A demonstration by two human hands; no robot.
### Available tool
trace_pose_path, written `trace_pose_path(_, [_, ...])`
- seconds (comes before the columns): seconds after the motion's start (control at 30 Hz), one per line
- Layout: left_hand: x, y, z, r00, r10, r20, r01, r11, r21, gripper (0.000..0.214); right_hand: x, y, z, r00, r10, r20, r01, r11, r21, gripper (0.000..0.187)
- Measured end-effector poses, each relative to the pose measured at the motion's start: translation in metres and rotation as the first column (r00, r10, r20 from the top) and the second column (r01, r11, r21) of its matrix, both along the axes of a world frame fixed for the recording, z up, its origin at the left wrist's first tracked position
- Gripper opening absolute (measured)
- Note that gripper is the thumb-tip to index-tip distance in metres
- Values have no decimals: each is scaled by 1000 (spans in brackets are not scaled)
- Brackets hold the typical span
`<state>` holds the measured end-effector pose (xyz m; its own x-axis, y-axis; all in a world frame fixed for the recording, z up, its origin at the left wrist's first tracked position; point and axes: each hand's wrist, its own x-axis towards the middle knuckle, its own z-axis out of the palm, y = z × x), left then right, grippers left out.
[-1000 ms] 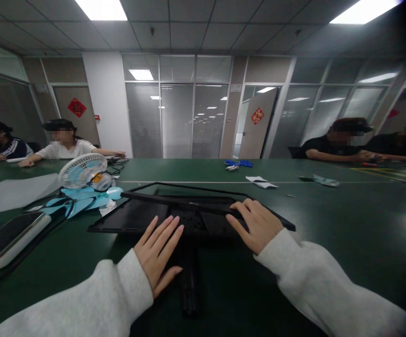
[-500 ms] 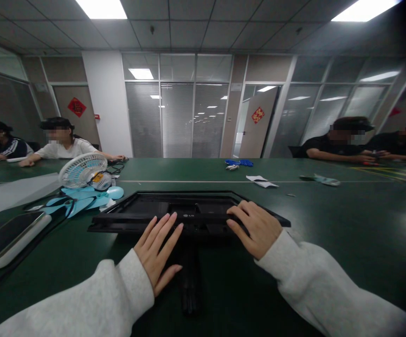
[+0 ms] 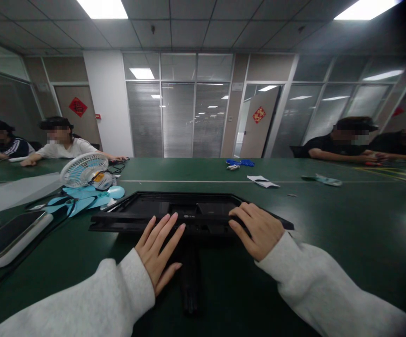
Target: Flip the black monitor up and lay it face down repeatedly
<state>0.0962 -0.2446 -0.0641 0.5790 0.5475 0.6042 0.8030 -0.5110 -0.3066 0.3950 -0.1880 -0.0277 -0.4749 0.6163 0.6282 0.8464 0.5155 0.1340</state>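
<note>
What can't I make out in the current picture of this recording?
All in the head view:
- Right hand: it covers its own contact with the black LG monitor bezel, so gripping or merely resting is unclear.
- Left hand: its palm hides whatever lies beneath.
- Black post: its upper end is lost in shadow below the bezel.
- White-sided device: cut off by the left edge.
- Far-right co-worker: blurred, cut off by the right edge.

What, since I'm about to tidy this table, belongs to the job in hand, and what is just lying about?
In the job, it seems:
LG frame, with left hand and right hand at it
black shell
black stand

Lying about, it seems:
white fan
blue blades
paper
blue bundle
translucent sheet
</note>
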Motion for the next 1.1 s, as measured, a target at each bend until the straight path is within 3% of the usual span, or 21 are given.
trace_pose_path(0.4, [-1,0,-4,997,-21,79,24,999,-32,66,-1,3,0,1000,20,21,-22,997,78,30])
trace_pose_path(1.1, [0,0,-6,996,-15,84,19,999,-49,68,4,4,3,996,83,42,-90,972,215,30])
